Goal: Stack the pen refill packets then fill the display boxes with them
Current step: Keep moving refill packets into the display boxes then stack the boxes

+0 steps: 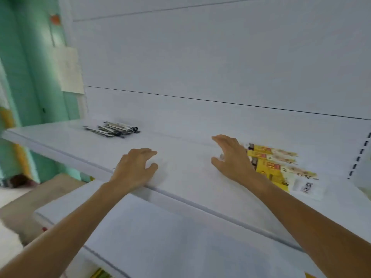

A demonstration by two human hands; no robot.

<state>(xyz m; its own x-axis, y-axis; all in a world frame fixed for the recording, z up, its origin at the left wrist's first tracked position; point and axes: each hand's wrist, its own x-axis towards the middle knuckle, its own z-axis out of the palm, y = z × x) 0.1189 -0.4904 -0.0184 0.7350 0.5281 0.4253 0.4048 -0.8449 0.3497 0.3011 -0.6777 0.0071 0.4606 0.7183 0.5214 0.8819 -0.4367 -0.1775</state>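
A fanned pile of yellow pen refill packets [281,167] lies on the white shelf [180,177] at the right, partly hidden behind my right hand [230,157]. That hand hovers just left of the pile, fingers spread, holding nothing. My left hand [134,167] rests near the shelf's front edge with its fingers apart and empty. A second pile of dark and silver packets [113,129] lies at the shelf's back left, far from both hands. No display box is in view.
A white back panel [200,67] rises behind the shelf. A slotted upright [359,155] stands at the far right. A lower white shelf [160,237] juts out beneath my arms. A green wall [30,77] and a paper note [70,71] are at the left.
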